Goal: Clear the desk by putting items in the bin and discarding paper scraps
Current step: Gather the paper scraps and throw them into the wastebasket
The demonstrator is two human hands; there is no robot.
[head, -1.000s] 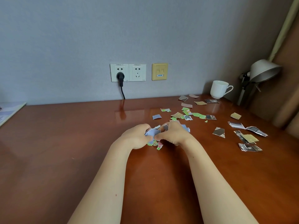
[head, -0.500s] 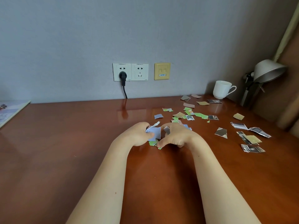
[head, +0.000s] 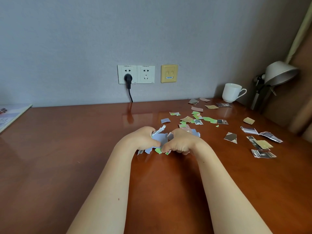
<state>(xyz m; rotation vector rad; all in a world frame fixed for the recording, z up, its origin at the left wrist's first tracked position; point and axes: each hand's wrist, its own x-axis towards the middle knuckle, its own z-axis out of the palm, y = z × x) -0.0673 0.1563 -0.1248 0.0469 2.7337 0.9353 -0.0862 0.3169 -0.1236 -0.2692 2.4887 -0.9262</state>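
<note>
Two hands meet over the middle of the worktop (head: 67, 149), the left hand (head: 143, 139) and the right hand (head: 182, 141) knuckle to knuckle, both curled in around a bunch of scraps (head: 160, 138). The bunch is pressed between them and rests low against the wood, with green and pale blue bits poking out underneath.

By my reading the job is well short of halfway. One handful is gathered, yet nothing shows as discarded (no bin is in view at all). Left to collect are the loose scraps (head: 197, 118) strewn just beyond the right hand towards the back edge, and the larger torn pieces (head: 260, 144) lying well apart to the right. A white mug (head: 231, 92) stands in the far right corner, near the base of a metal desk lamp (head: 280, 72); whether either belongs in the bin I cannot tell.

Glossy reddish-brown wood makes up the surface, bright enough to mirror the wall (head: 101, 39) behind it. That wall is plain grey and carries a double socket (head: 136, 74) with a black plug (head: 128, 78) in its left half, plus a yellow data plate (head: 169, 73) beside it. A printed booklet (head: 11, 115) juts in at the far left edge.
</note>
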